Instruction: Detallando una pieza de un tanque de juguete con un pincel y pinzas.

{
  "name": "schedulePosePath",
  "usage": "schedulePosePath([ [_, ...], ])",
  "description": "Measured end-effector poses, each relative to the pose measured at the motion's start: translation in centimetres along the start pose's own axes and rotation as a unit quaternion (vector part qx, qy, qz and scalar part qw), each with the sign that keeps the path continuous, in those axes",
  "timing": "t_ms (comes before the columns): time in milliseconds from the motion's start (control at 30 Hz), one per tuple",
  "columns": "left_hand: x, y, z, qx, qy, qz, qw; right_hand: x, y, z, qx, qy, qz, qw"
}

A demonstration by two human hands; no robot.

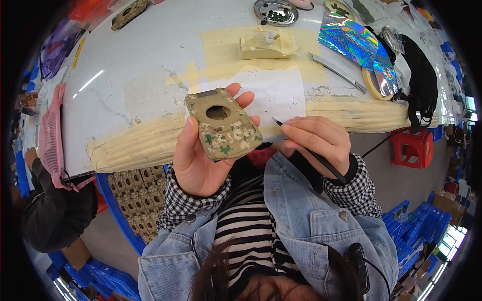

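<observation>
My left hand point(193, 163) grips a tan toy tank hull point(226, 133) with a green and brown pixel camouflage pattern, thumb on one side and fingers behind it. A round hole opens in the hull's upper face. In my right hand point(321, 143) is a slim black pointed tool point(316, 159), pinched near its fine, pale tip. That tip points left toward the hull and stays a short way apart from it. Whether the tool is a pair of tweezers I cannot tell. Behind both hands a white paper sheet point(281, 93) lies on the table.
Yellowish tape covers the table edge point(135, 150). Beyond stand a taped block point(258, 45) and a metal dish of dark green bits point(276, 13). A craft knife point(336, 72) and shiny holographic sheets point(349, 40) lie right. A blue crate point(118, 213) of similar hulls sits lower left.
</observation>
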State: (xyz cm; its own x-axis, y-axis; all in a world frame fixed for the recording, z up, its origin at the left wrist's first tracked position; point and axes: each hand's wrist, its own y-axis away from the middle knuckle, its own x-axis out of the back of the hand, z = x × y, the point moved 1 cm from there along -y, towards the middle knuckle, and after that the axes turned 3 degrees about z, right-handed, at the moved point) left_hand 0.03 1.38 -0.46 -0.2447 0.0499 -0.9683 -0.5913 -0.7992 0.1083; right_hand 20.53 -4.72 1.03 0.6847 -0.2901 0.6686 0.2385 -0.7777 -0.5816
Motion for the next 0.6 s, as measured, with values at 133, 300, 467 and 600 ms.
schedulePosePath([
  [133,0.3,0.0,0.1,0.005,0.012,-0.014,1.000,-0.1,0.1,0.0,0.001,0.010,-0.003,1.000],
  [300,0.7,-0.1,0.4,0.027,0.015,-0.052,0.998,-0.1,0.1,0.0,-0.002,0.003,0.002,1.000],
  [467,0.6,-0.1,0.5,0.031,0.007,-0.050,0.998,0.2,-0.1,-0.1,-0.006,-0.009,0.004,1.000],
  [600,-1.0,-0.1,-0.1,-0.003,-0.137,-0.001,0.991,0.9,-0.6,-0.3,-0.004,0.011,0.020,1.000],
])
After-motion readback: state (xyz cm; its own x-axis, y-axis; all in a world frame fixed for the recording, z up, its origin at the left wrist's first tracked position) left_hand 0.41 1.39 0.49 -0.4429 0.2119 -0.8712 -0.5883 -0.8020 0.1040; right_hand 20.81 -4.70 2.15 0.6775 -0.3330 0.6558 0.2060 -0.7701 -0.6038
